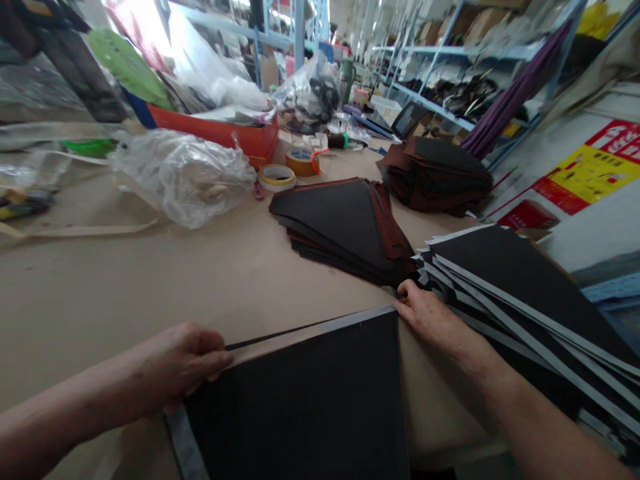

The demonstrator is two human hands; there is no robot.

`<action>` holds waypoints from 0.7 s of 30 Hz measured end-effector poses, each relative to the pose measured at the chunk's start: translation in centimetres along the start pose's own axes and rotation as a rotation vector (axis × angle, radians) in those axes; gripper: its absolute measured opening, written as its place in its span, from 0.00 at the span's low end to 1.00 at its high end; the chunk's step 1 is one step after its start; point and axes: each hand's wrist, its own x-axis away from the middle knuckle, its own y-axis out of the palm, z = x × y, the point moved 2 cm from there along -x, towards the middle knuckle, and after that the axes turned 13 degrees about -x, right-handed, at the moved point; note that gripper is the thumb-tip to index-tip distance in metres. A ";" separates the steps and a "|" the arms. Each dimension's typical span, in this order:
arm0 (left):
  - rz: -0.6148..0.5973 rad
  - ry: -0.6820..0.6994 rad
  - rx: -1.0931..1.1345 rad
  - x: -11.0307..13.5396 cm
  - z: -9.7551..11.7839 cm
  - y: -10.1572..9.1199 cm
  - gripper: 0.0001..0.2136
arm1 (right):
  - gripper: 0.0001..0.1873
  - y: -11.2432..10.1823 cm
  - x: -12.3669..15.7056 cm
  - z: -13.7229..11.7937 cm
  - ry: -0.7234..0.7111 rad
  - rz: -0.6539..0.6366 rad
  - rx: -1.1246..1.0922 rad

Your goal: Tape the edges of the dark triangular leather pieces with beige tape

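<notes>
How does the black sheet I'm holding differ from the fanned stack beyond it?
The black sheet has pale edge strips; the fanned stack shows reddish-brown layers. The left hand grips the black sheet, the right hand at its corner; the fanned stack lies on the table. Both have dark upper faces.

Showed a bare left forearm (75, 407) left of the black panel (300, 400), tapering into a bare left hand (193, 360). Showed a bare right forearm (505, 383) right of that panel, likewise tapering into a bare right hand (427, 317). Looked too blurred for finer detail.
</notes>
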 end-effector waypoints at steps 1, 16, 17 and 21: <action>0.008 0.016 -0.002 -0.2 -0.2 0.0 0.19 | 0.07 0.0 0.1 -0.2 0.000 0.007 0.025; -0.012 0.157 -0.098 2.3 -2.5 -1.5 0.13 | 0.11 2.2 0.5 1.0 -0.406 0.053 0.146; -0.023 0.166 -0.101 2.5 -3.1 -1.7 0.12 | 0.11 2.1 0.7 1.0 -0.402 0.079 0.166; -0.057 0.142 -0.115 3.6 -5.1 -2.9 0.10 | 0.12 1.7 1.5 0.6 -0.394 0.137 0.259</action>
